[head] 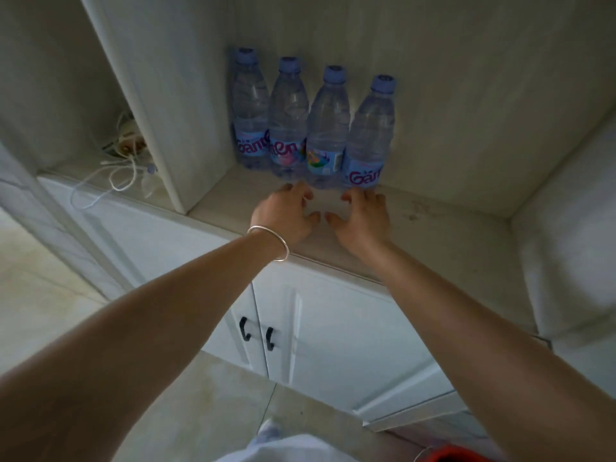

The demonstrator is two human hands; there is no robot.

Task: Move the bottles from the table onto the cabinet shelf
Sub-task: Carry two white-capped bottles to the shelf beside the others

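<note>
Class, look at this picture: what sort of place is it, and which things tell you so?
Probably a room in a home: a white built-in cabinet with doors and black handles, four water bottles on its open shelf, and a tiled floor.

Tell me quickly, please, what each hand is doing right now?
Left hand: open, holding nothing; fingers just reach the base of the second bottle.
Right hand: open, holding nothing, in front of the rightmost bottle.

**Cabinet shelf and its load**

Four capped water bottles point(311, 125) are stood upright in a touching row on the pale cabinet shelf point(443, 228), toward its back-left; loose white cords point(116, 176) are seen in the neighbouring compartment.
</note>
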